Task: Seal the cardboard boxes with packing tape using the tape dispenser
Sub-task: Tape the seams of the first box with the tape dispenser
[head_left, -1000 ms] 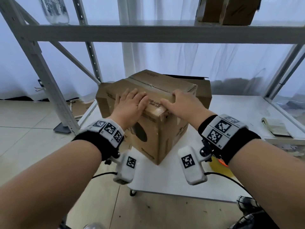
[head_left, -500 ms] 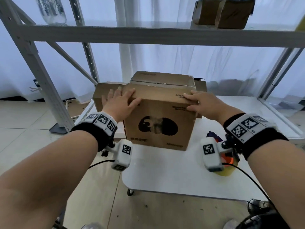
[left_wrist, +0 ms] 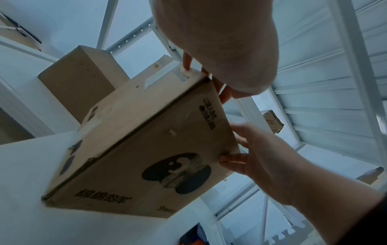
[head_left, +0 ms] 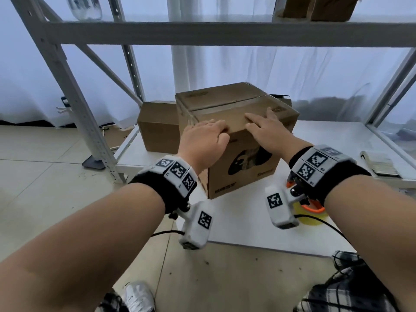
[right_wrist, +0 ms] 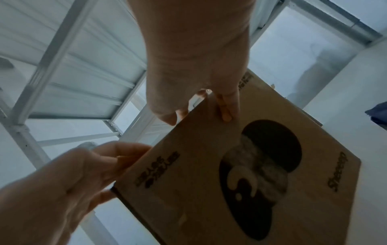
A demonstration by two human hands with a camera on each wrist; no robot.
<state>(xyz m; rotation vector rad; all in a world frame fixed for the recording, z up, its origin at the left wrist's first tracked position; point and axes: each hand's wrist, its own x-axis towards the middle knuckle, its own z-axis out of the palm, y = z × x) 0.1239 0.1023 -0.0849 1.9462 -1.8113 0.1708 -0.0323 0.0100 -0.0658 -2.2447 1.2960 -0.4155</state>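
Observation:
A cardboard box point(head_left: 216, 102) with a black round logo stands on the white lower shelf board point(head_left: 326, 149), its logo face turned towards the right. My left hand point(head_left: 213, 134) grips the near top corner with its fingers curled over the edge. My right hand point(head_left: 261, 122) lies over the top edge, fingers on the top flap and thumb on the logo face point(left_wrist: 228, 159). The flaps are down and a seam runs across the top. The tape dispenser point(head_left: 313, 208), orange with a yellow roll, lies on the board under my right wrist, mostly hidden.
A second, smaller box point(head_left: 157, 131) sits behind on the left. A notebook point(head_left: 378, 163) lies at the right of the board. The rack's upright point(head_left: 74, 97) and upper beam point(head_left: 225, 34) frame the space; more boxes point(head_left: 319, 7) and a bottle point(head_left: 83, 7) stand above.
The box has turned on the board: its logo face swung from the left, past facing me, to the right. Both hands shifted with it and now sit closer together on the near top edge.

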